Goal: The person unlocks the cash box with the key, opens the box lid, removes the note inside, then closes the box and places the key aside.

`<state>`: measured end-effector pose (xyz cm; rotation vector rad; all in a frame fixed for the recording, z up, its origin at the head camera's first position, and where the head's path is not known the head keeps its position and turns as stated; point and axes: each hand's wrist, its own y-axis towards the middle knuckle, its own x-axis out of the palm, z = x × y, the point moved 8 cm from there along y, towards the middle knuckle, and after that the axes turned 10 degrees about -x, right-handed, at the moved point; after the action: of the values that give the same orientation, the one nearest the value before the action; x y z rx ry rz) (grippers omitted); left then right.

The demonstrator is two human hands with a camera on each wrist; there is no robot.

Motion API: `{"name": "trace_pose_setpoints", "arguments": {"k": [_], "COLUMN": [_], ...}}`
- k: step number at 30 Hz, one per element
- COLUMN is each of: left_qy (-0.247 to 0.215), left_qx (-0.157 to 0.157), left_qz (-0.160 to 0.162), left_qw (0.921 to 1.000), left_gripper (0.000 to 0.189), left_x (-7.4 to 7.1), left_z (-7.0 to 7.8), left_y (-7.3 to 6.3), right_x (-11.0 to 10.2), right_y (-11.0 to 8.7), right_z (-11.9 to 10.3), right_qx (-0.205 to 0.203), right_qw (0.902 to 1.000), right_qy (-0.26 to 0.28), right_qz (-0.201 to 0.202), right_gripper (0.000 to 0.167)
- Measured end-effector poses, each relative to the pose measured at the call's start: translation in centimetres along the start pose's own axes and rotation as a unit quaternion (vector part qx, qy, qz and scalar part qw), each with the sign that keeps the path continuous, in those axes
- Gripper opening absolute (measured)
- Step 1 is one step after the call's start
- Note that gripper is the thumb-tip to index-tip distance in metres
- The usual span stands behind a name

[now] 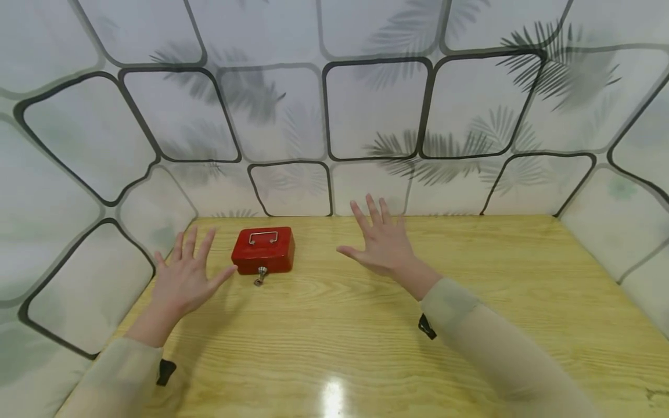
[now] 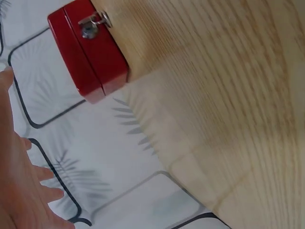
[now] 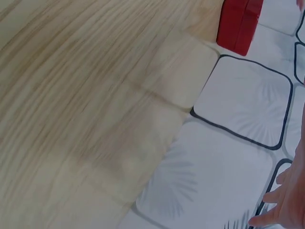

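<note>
A red metal cash box with a wire handle on its lid stands toward the back left of the wooden table. Its keys hang from the lock on the front face; the left wrist view shows the keys close up. My left hand is spread in the air just left of the box, its thumb near the box's left edge and nothing in its grasp. To the right of the box, my right hand hovers with fingers spread, also holding nothing.
The pale wooden table reaches to a wall covering with dark rounded outlines and leaf prints at the back and both sides. A dark strap end shows at the right wrist, another at the left.
</note>
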<state>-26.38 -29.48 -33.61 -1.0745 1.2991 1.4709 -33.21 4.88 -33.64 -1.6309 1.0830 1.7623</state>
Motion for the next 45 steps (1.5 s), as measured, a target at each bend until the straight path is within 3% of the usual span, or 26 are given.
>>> {"name": "trace_pose_setpoints", "arguments": {"k": [7, 11, 19, 28, 38, 45], "left_qy": [-0.024, -0.074, -0.172, -0.222, -0.255, -0.306], "left_qx": [-0.002, 0.006, 0.010, -0.001, -0.017, 0.001], "left_qz": [-0.028, -0.052, -0.090, -0.139, -0.173, -0.176], "left_qw": [0.9993, 0.9959, 0.9809, 0.9651, 0.9512, 0.9355], "left_gripper": [0.092, 0.091, 0.097, 0.105, 0.104, 0.095], "left_x": [1.3, 2.2, 4.0, 6.2, 7.6, 7.9], "left_z": [-1.1, -1.3, -1.6, -1.5, -1.0, -0.6], "left_y": [1.0, 1.7, 3.0, 4.0, 4.1, 4.2], "right_x": [1.7, 3.1, 5.5, 7.9, 9.0, 9.6], "right_y": [2.1, 3.0, 4.4, 5.2, 6.2, 6.6], "right_z": [-2.5, -3.7, -4.9, -7.0, -11.1, -11.8], "right_qx": [0.005, 0.006, 0.020, 0.022, 0.009, 0.005], "right_qw": [0.9994, 0.9985, 0.9925, 0.9805, 0.9517, 0.9572], "right_qy": [0.035, 0.053, 0.120, 0.194, 0.303, 0.285], "right_qz": [-0.002, -0.011, -0.002, -0.020, -0.049, -0.050], "right_gripper": [0.095, 0.095, 0.093, 0.093, 0.087, 0.080]}}
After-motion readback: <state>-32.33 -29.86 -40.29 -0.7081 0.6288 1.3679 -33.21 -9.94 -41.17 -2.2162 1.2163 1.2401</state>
